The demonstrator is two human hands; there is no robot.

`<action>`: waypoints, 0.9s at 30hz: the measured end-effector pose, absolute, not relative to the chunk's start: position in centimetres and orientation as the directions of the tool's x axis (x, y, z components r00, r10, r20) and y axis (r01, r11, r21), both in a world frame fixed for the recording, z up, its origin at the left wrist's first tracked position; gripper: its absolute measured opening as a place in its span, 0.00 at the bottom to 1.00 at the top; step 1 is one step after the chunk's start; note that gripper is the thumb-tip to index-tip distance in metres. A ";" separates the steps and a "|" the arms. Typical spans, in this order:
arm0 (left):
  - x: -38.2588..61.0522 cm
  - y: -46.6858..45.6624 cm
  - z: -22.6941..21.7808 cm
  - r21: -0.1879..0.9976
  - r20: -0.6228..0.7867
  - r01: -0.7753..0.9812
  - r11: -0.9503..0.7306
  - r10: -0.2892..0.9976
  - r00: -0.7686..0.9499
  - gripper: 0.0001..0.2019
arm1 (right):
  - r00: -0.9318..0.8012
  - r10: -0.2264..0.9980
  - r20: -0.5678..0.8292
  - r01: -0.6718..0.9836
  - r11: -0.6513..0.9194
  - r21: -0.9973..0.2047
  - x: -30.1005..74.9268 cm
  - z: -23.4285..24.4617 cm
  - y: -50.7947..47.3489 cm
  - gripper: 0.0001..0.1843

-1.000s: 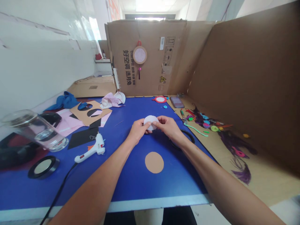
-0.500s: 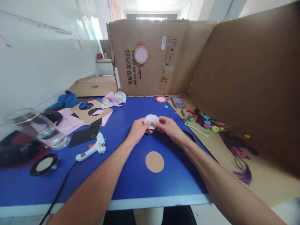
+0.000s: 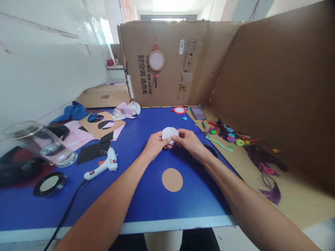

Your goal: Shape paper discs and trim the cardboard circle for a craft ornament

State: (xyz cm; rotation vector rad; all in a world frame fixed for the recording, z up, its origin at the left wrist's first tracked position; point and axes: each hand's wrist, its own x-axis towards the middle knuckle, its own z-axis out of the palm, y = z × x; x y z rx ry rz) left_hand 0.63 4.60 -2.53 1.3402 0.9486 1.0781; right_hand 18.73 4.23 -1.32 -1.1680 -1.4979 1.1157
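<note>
A small white disc (image 3: 169,133) is held up above the blue table (image 3: 146,205), pinched at its lower edge and sides. My left hand (image 3: 156,144) grips it from the left, thumb on the front face and fingers behind. From the right, my right hand (image 3: 187,139) holds it the same way. Both hands are closed on the disc; the fingertips behind it are partly hidden. On the table nearer to me lies a flat brown cardboard circle (image 3: 172,180), apart from both hands. A black ring-shaped thing (image 3: 213,150) is partly covered by my right forearm.
On the left are a white glue gun (image 3: 104,165) with its cord, a glass jar (image 3: 49,146), a tape roll (image 3: 50,184) and cardboard with cut-out holes (image 3: 91,129). Beads and purple tassels (image 3: 270,191) lie right. A round ornament (image 3: 156,60) hangs on the cardboard wall (image 3: 172,31).
The white disc has tilted slightly, so more of its face shows between my fingers. Both hands keep hold of it in nearly the same place.
</note>
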 end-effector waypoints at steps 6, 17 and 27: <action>0.5 4.6 -2.5 0.995 0.085 -0.066 -0.070 0.961 0.263 0.16 | -0.152 0.980 0.131 0.138 0.152 -0.979 18.6 -1.1 4.1 0.18; 0.4 4.9 -2.8 0.997 0.072 -0.034 -0.066 0.969 0.238 0.12 | -0.153 0.977 0.151 0.181 0.178 -0.967 18.6 -1.7 4.1 0.20; 0.3 5.1 -3.0 0.985 0.146 0.068 -0.158 0.976 0.161 0.17 | -0.035 0.990 0.139 0.078 0.141 -0.987 18.8 -1.3 4.3 0.21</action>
